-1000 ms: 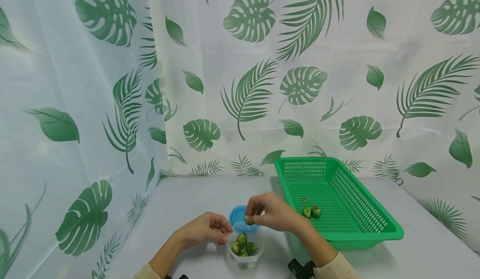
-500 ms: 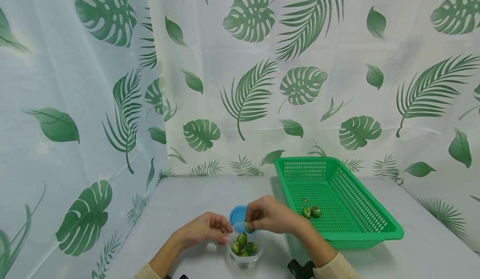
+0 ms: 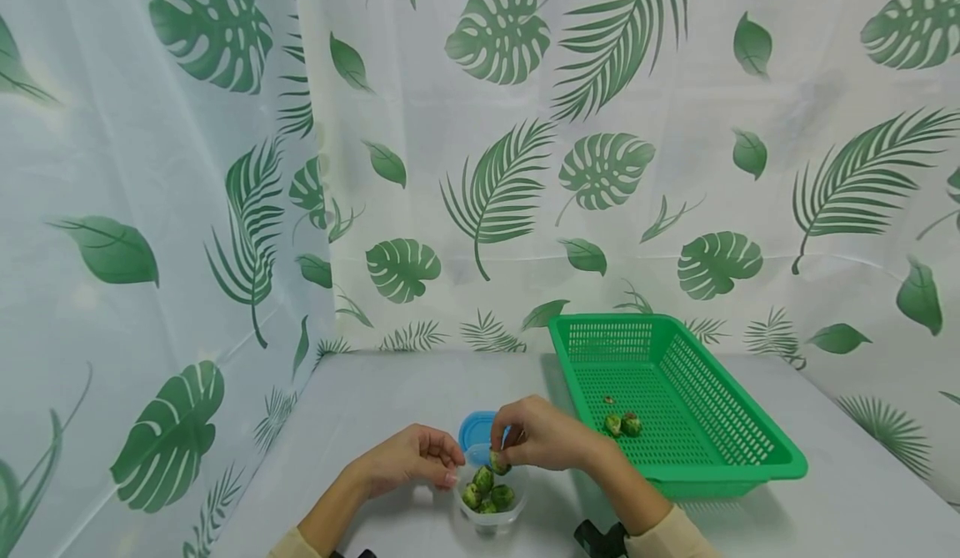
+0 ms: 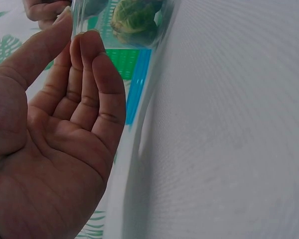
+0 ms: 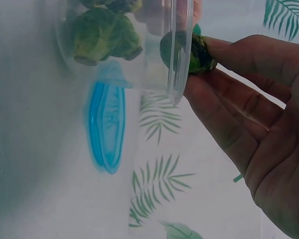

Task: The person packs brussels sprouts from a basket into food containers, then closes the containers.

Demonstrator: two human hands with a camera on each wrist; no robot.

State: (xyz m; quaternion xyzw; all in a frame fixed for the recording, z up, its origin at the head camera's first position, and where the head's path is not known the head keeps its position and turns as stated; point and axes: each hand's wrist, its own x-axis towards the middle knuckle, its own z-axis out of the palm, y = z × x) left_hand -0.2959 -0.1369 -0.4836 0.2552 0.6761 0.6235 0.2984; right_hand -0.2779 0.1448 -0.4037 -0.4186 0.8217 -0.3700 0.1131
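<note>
In the head view a clear plastic container [image 3: 491,521] stands on the table, holding several Brussels sprouts [image 3: 483,480]. My left hand [image 3: 412,459] is at its left side; thumb and fingertips pinch the rim, as the left wrist view shows from below. Over the far right part of the rim, my right hand [image 3: 543,434] pinches one Brussels sprout [image 5: 202,55] between thumb and fingers. Seen from the right wrist, that sprout is at the container's mouth, partly behind the clear wall. Just behind the container lies a blue lid [image 3: 476,430].
A green perforated basket [image 3: 750,441] stands on the right of the table, with two Brussels sprouts [image 3: 622,424] and a small brownish scrap [image 3: 608,399] inside. Leaf-printed sheeting [image 3: 510,208] hangs behind and on the left.
My right hand has lowered slightly with the Brussels sprout, bringing it closer to the container's mouth. My left hand and the container have stayed put.
</note>
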